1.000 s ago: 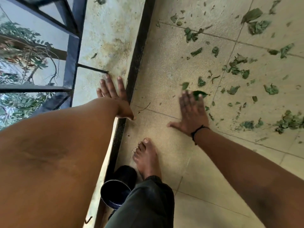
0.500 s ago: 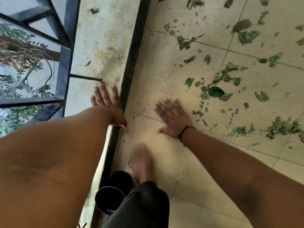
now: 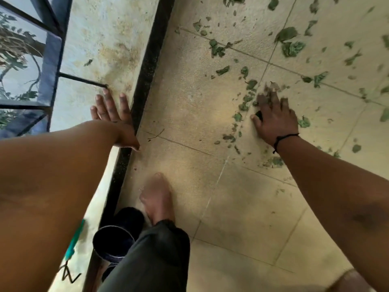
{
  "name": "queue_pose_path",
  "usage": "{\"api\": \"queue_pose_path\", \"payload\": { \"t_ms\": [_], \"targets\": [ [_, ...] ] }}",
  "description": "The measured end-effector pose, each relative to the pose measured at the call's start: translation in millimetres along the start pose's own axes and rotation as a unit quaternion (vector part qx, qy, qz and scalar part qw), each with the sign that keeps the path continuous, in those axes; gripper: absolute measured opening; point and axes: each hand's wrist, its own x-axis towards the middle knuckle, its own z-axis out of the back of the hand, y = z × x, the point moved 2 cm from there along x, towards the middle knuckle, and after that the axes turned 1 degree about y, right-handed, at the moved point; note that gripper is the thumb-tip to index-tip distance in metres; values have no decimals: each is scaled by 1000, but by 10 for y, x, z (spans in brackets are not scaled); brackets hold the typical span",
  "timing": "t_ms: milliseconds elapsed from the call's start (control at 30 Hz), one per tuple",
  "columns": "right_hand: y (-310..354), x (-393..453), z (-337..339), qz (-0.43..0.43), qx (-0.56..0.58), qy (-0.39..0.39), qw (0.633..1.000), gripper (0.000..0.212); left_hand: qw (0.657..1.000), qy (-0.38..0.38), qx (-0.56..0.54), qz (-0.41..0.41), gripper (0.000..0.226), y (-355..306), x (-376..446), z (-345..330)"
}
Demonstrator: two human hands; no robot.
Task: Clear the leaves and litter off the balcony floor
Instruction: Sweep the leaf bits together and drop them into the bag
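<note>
Right hand (image 3: 275, 121) flat on leaves (image 3: 245, 102); left hand (image 3: 113, 119) spread flat against wall (image 3: 109, 39).

Tiled balcony floor (image 3: 185, 106), scattered green leaves (image 3: 291, 48), dark cup (image 3: 113, 242)

Bare floor (image 3: 189, 114) lies open between the leaves (image 3: 244, 102) and the raised wall (image 3: 101, 34), bucket (image 3: 113, 242) and foot (image 3: 157, 197) nearer.

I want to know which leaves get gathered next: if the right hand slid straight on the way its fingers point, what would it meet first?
The right hand lies flat on the floor tiles, fingers pointing up the picture. Its blurred fingertips already lie among small green leaf scraps; just past them lies a tile joint, then probably more scattered leaves.
</note>
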Motion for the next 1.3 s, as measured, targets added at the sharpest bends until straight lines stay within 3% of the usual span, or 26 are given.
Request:
{"api": "queue_pose_path", "payload": {
  "t_ms": [100,167,267,367,467,567,633,700,800,867,967,1067,1133,1200,1300],
  "targets": [
    [-205,-124,22,37,49,-29,998,48,1000,-23,-9,-1,150,4,-3,-20],
    [-309,-273,88,27,146,-62,987,40,999,-40,-15,6,152,3,5,-67],
    [-592,-588,148,-78,294,-142,942,34,994,-103,-27,8,151,1,46,-165],
    [-996,-914,-39,-209,362,-134,898,25,985,-154,-68,39,149,15,184,-257],
    [-1448,-1279,-365,-292,355,-55,886,27,954,-215,-201,57,136,-298,225,-478],
    [-1863,-1682,-825,-307,310,73,897,32,942,-272,-194,-29,94,-1134,-342,-926],
    [-1932,-1909,-1160,-244,272,208,907,40,946,-206,-228,-107,69,-1719,-843,-1209],
    [-1800,-2159,-1441,-157,276,321,892,40,932,-95,-306,-166,49,-2136,-1286,-1507],
    [-1339,-2456,-1781,-11,242,456,856,42,886,-4,-422,-193,32,-2528,-1930,-1787],
    [-1074,-2514,-1961,25,243,503,829,42,848,11,-501,-172,29,-2634,-2322,-1843],
    [-889,-2255,-1944,-27,427,457,780,33,806,45,-578,-114,26,-2607,-2638,-1941],
    [-1007,-1855,-1492,-118,652,204,721,16,777,65,-623,-64,21,-2476,-2724,-2025],
    [-1284,-1729,-1202,-170,734,77,653,10,751,60,-657,-13,19,-2427,-2727,-2114],
    [-1576,-1707,-1039,-188,755,68,624,13,727,61,-683,30,23,-2447,-2747,-2132],
    [-1901,-1810,-1024,-174,703,163,670,23,726,67,-684,36,23,-2526,-2666,-2135]
  ]
}}
